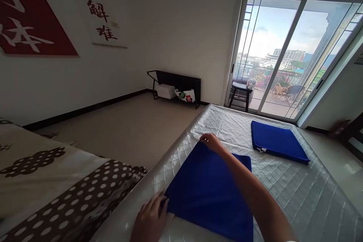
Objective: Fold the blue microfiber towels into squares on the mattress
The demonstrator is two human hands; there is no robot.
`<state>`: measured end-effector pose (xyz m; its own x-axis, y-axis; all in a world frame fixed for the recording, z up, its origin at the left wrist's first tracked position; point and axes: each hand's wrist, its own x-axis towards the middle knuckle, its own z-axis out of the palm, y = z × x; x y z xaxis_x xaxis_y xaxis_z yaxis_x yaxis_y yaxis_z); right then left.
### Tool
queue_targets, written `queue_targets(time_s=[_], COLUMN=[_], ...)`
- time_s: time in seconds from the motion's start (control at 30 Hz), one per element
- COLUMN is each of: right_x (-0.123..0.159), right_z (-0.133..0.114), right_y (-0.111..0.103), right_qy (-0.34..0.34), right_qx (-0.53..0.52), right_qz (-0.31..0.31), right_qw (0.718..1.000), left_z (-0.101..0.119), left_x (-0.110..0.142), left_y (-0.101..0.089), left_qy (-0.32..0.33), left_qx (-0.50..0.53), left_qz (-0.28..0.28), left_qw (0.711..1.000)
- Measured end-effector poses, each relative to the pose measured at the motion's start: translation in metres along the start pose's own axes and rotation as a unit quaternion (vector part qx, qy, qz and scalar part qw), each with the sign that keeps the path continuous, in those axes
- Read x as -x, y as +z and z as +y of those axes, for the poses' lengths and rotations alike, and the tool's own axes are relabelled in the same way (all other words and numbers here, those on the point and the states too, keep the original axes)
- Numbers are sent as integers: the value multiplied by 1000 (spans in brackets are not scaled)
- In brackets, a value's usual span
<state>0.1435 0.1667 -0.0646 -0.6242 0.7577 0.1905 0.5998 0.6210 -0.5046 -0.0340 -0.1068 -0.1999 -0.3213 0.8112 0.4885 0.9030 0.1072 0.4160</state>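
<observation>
A blue cloth [210,193] lies partly folded on a quilted silver mattress [306,196]. My left hand [150,217] pinches its near left corner at the mattress edge. My right hand [211,141] reaches across and grips the far corner of the same cloth, fingers closed on the fabric. A second blue cloth [276,141], folded flat into a neat rectangle, rests further off toward the right of the mattress, apart from both hands.
A bed cover with brown dotted patterns [56,181] lies at the lower left. Beige floor [124,128] runs to a low black rack [176,85] with a box and a bag against the wall. Glass sliding doors [283,53] open onto a balcony with chairs.
</observation>
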Motion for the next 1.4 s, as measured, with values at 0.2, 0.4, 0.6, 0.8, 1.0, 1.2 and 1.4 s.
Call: queue_targets(time_s=[0.2, 0.4, 0.6, 0.8, 1.0, 1.2, 1.4], right_x=[48, 101, 148, 206, 253, 278, 316], right_z=[-15, -24, -16, -22, -27, -32, -38], right_y=[-71, -126, -187, -241, -266, -269, -265], right_qy=[-141, -164, -127, -87, -11, 14, 90], right_qx=[-5, 4, -36, -65, -79, -65, -65], right_qz=[34, 98, 227, 349, 379, 402, 407], right_qw=[989, 982, 965, 931, 922, 913, 907], left_z=[15, 36, 85, 162, 183, 200, 222], left_x=[-16, -40, -105, -158, -181, -188, -169], left_y=[-18, -64, -126, -194, -202, -194, -190], left_qy=[-21, 9, 88, 115, 296, 336, 275], left_qx=[40, 60, 70, 61, 65, 63, 129], left_qz=[-50, -54, -11, -4, 67, 59, 20], left_qw=[998, 997, 994, 991, 951, 938, 953])
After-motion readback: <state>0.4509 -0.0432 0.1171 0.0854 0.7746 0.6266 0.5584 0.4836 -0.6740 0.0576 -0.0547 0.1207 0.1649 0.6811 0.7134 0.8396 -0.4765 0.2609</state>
